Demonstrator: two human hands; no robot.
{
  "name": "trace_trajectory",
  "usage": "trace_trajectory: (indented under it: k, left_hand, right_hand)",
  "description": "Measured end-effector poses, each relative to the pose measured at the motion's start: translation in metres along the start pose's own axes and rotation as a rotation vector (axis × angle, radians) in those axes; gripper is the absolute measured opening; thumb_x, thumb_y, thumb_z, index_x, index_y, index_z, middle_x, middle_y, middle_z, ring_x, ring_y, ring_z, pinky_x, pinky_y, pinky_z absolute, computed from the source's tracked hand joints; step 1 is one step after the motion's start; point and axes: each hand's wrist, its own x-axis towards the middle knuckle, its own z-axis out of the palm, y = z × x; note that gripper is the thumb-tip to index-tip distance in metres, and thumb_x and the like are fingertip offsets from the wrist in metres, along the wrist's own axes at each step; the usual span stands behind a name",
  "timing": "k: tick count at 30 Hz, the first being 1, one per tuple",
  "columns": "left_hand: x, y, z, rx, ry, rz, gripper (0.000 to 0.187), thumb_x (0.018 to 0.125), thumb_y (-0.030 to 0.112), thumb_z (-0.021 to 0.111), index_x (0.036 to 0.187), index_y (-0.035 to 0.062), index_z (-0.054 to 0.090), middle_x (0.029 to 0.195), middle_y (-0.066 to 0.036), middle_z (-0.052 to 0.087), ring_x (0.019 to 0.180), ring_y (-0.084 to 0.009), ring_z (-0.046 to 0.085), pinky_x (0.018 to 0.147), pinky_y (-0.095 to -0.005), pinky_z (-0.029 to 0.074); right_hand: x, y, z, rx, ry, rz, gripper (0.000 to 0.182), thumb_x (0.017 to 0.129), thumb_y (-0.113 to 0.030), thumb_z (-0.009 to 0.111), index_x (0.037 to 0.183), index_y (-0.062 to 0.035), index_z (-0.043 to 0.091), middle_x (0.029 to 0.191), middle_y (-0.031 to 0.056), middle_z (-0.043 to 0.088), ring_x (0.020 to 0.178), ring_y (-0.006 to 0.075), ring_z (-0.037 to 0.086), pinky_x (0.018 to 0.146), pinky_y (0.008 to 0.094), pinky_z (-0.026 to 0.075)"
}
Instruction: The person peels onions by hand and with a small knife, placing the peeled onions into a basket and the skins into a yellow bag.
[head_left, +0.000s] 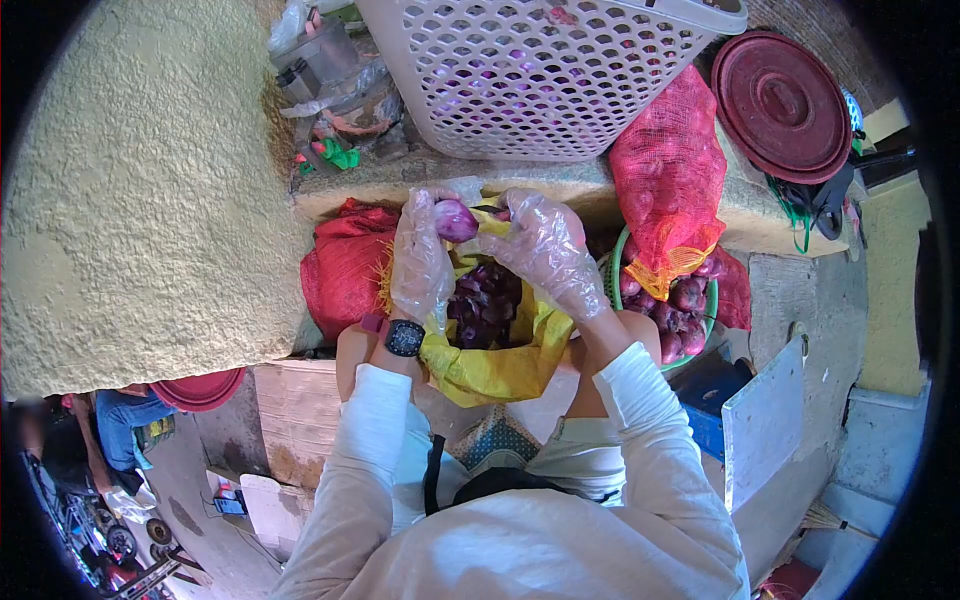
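Observation:
My left hand [422,255], in a clear plastic glove, is closed around a peeled purple onion [456,222]. Close beside it, my gloved right hand [548,250] grips what looks like a small knife [488,209], its dark tip pointing toward the onion; most of it is hidden by the fingers. Below both hands, a yellow bag [482,378] stands open between my knees, with dark purple onion skins [484,305] inside. To the right, a green basket [712,312] holds several unpeeled red onions [688,294].
A white perforated basket [520,85] with purple contents stands on the ledge ahead. A red mesh sack [668,165] hangs over the green basket. Another red sack [345,265] lies left. A maroon lid [782,105] rests at upper right. Another person [125,430] is at lower left.

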Motion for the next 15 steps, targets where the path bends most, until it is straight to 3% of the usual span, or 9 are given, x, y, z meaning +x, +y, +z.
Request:
trace_trajectory:
  k: [1,5,7,8,10,11,13,15]
  left_hand:
    - [0.000,0.005,0.001,-0.136,0.000,-0.091,0.043,0.115,0.042,0.036,0.113,0.0079,0.063,0.104,-0.006,0.066,0.092,-0.0147,0.063,0.091,-0.0321,0.052]
    - [0.002,-0.020,0.000,0.015,0.041,-0.022,0.044,0.114,0.042,0.036,0.114,0.0068,0.063,0.107,-0.007,0.067,0.097,-0.0166,0.064,0.094,-0.0340,0.051]
    - [0.005,-0.016,-0.003,-0.286,-0.090,-0.132,0.028,0.110,0.016,0.049,0.131,-0.0007,0.057,0.116,-0.018,0.066,0.108,-0.0317,0.065,0.098,-0.0410,0.052]
    - [0.006,-0.015,-0.002,-0.286,-0.092,-0.132,0.028,0.110,0.016,0.049,0.131,-0.0007,0.057,0.116,-0.018,0.066,0.108,-0.0317,0.065,0.098,-0.0410,0.052]
    - [0.010,-0.004,0.003,-0.793,0.016,-0.539,0.032,0.106,0.013,0.054,0.135,0.0012,0.057,0.121,-0.017,0.066,0.110,-0.0301,0.065,0.098,-0.0406,0.053]
    - [0.009,-0.013,0.003,-0.793,0.015,-0.539,0.032,0.106,0.013,0.054,0.135,0.0012,0.057,0.121,-0.017,0.066,0.110,-0.0301,0.065,0.098,-0.0406,0.053]
    - [0.008,-0.039,-0.001,0.095,-0.108,0.007,0.039,0.100,0.010,0.062,0.138,0.0031,0.056,0.126,-0.017,0.067,0.113,-0.0312,0.066,0.099,-0.0403,0.053]
    - [0.007,-0.040,-0.001,0.107,-0.107,0.017,0.040,0.099,0.008,0.063,0.137,0.0036,0.056,0.126,-0.017,0.067,0.115,-0.0323,0.066,0.099,-0.0408,0.053]
  right_hand:
    - [-0.001,0.000,0.000,0.000,0.000,0.000,0.063,0.070,-0.055,0.088,0.108,-0.0096,0.069,0.093,0.0138,0.073,0.085,0.0363,0.072,0.075,0.0465,0.057]
    - [-0.002,0.003,0.002,0.082,0.067,-0.016,0.060,0.070,-0.057,0.087,0.101,-0.0090,0.068,0.090,0.0140,0.073,0.082,0.0368,0.072,0.072,0.0467,0.056]
    - [-0.001,0.005,0.002,0.106,0.076,-0.003,0.059,0.070,-0.057,0.087,0.098,-0.0087,0.068,0.089,0.0143,0.073,0.080,0.0372,0.072,0.071,0.0469,0.056]
    - [0.000,0.006,0.003,0.076,0.089,-0.013,0.059,0.070,-0.058,0.087,0.095,-0.0082,0.067,0.087,0.0146,0.072,0.079,0.0373,0.072,0.070,0.0471,0.056]
    - [0.002,0.006,0.001,0.047,0.102,-0.021,0.060,0.070,-0.059,0.087,0.093,-0.0077,0.066,0.085,0.0150,0.072,0.078,0.0374,0.072,0.069,0.0473,0.055]
    - [0.003,0.005,0.000,0.052,0.086,0.005,0.061,0.070,-0.060,0.087,0.092,-0.0073,0.067,0.084,0.0151,0.072,0.078,0.0375,0.072,0.069,0.0475,0.056]
    - [0.004,0.002,-0.004,0.058,0.072,0.029,0.062,0.070,-0.061,0.086,0.092,-0.0069,0.067,0.083,0.0153,0.072,0.078,0.0377,0.072,0.070,0.0478,0.056]
    - [0.003,0.001,-0.006,0.110,0.064,0.050,0.063,0.069,-0.063,0.086,0.089,-0.0062,0.067,0.082,0.0157,0.071,0.078,0.0380,0.072,0.070,0.0477,0.056]
